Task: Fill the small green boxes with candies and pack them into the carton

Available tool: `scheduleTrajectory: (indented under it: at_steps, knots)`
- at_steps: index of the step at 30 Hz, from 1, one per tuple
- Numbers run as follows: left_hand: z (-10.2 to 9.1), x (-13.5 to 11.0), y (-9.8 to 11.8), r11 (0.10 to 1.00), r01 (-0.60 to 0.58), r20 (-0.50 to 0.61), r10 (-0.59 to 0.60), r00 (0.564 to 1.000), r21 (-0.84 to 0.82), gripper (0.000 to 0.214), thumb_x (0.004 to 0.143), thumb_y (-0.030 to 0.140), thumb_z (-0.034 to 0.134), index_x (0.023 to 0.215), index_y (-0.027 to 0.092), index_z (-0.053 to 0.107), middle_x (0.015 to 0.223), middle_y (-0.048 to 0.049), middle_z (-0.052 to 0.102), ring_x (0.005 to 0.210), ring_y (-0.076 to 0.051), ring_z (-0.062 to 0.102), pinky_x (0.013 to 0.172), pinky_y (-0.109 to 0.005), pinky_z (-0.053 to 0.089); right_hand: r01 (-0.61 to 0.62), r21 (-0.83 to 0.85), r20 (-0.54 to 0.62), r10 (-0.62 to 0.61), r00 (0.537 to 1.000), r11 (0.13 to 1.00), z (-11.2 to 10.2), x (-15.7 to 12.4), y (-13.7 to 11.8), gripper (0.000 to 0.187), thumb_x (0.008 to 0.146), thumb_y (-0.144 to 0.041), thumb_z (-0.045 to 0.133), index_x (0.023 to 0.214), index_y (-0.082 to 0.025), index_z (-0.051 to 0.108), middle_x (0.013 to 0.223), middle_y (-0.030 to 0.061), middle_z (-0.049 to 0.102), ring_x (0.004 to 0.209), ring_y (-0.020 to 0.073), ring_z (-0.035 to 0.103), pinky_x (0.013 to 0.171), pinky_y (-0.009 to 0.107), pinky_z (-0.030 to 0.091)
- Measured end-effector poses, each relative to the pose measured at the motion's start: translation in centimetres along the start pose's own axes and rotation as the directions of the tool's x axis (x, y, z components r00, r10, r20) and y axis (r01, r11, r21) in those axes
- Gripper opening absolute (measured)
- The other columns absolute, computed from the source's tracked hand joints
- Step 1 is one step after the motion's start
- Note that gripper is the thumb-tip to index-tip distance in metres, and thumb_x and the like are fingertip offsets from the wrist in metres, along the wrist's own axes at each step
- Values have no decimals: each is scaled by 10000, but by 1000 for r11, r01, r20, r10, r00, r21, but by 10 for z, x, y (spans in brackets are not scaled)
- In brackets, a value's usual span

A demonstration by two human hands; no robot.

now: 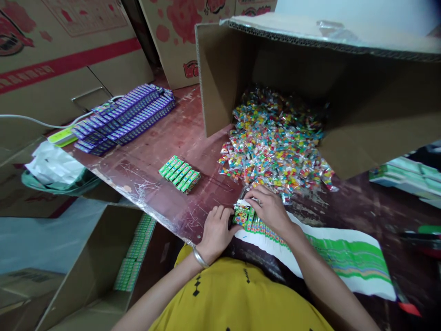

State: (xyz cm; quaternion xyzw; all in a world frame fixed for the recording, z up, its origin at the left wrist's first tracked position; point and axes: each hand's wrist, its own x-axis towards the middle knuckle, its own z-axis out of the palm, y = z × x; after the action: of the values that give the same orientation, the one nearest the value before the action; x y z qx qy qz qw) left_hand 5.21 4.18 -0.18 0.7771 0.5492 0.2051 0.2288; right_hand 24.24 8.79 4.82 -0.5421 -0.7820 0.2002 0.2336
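Note:
A small green printed candy box (242, 216) with a white end flap lies at the near end of a fanned row of flat green cartons (347, 257). My left hand (217, 231), with a silver bangle at the wrist, grips the box's left end between thumb and fingers. Over its top, my right hand (268, 207) is closed with fingertips at the white flap; part of the box is hidden beneath it. Just beyond my hands, a heap of clear bags of colourful candies (275, 147) spills from a cardboard box lying on its side (217, 78). Filled green boxes (179, 174) stand in a block to the left.
Purple boxes (127, 117) are stacked at the back left beside a yellow-green power strip (62, 137) with a white cable. Below the table's left edge, an open carton (86, 257) holds green boxes. Large printed cartons (65, 59) line the back. A red-handled tool (409, 309) lies right.

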Motion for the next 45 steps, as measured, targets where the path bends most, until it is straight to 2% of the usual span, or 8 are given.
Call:
scheduleTrajectory:
  at_steps: [3,7,12,17,20,26,34,45]
  knots:
    - [-12,1,7,951,38,58,-21,998,-306,149,841,314,630,884,200,546,892,-33,591,856,-201,540,825,-356,428,36,158,10,-38,999,987,-12,-3,-3,143,925,-172,489,871,-215,614,893,35,612,873,183,575,799,306,439]
    - [-34,13,13,595,236,226,-93,970,-768,253,825,374,646,898,197,480,823,14,550,734,-127,526,679,-245,420,41,332,18,-50,999,942,-27,-4,-5,127,923,-214,511,844,-215,611,849,25,619,820,175,577,765,306,446]
    - [-41,28,11,242,421,456,114,883,-874,364,697,394,776,846,149,551,798,-1,573,734,-119,541,696,-233,410,20,510,-34,-3,999,860,-28,-3,-8,92,902,-258,566,840,-210,615,843,26,617,802,171,585,741,299,468]
    - [-30,33,11,-51,493,473,207,856,-869,463,624,292,844,998,168,601,936,-55,658,856,-181,631,829,-315,450,50,450,-123,6,992,892,-28,-4,-14,129,898,-253,567,998,-232,645,1020,59,614,912,193,596,761,311,494]
    - [-29,35,9,-57,470,461,128,878,-881,478,648,234,829,1074,165,624,1020,-81,670,952,-197,624,876,-315,439,33,312,-162,19,987,949,-31,-9,-18,305,909,-277,545,1207,-267,611,1078,75,596,925,206,589,798,341,491]
    - [-33,35,5,-2,433,432,89,898,-901,492,705,319,788,1146,148,652,1074,-96,670,895,-181,613,836,-289,437,-31,346,154,-24,988,938,-21,-17,-22,414,911,-271,544,1324,-278,509,743,-20,603,648,129,545,658,254,455]
    - [-39,28,3,201,369,398,132,908,-907,469,758,315,740,1194,171,644,1145,-87,666,990,-226,620,928,-329,426,-196,504,364,-1,931,841,-30,-4,-18,209,844,-234,615,1048,-222,573,669,-52,594,589,109,559,568,210,410]
    - [-56,24,8,531,259,437,242,866,-807,491,826,309,660,1293,180,580,1295,-92,600,1182,-288,544,1033,-383,378,-210,464,489,-51,871,860,-33,4,-11,71,810,-225,646,762,-183,613,595,-43,600,540,100,543,522,196,375]
